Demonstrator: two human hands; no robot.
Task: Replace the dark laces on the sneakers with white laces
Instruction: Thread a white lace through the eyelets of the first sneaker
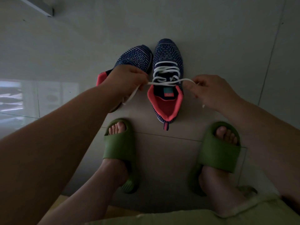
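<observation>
The white lace [164,75] runs crosswise between the hands, over the laced sneaker [167,82]; the left hand [128,78] pinches one end, the right hand [211,91] pinches the other, each drawn outward, equally near the top eyelets

A home, by the look of it: a dim room with a pale tiled floor [211,38] and a bright window reflection [24,98] at 9 o'clock. The person wears green house slippers [120,148], and knit sneakers [167,78] stand on the tiles at 12 o'clock.
</observation>
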